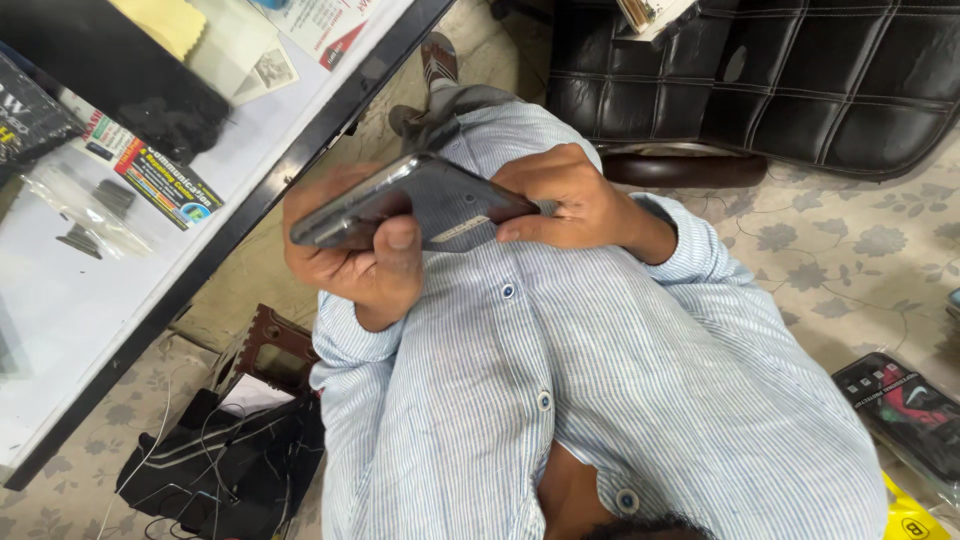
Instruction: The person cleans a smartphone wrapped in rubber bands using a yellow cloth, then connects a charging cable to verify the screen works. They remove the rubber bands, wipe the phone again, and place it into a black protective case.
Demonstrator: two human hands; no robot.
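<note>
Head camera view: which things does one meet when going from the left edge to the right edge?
Glass-topped counter → black bag with cables → left hand → phone → right hand → black padded chair → dark printed packet.

White glass-topped counter with black edge [250,170] runs along left. On it: yellow cloth [160,22], colourful printed card [165,182], clear plastic bag of small dark parts [95,205]. Beneath counter: black bag tangled with white cables [225,465], brown carved wooden stool [268,345]. Well away from counter: black quilted leather seat [800,75].
</note>
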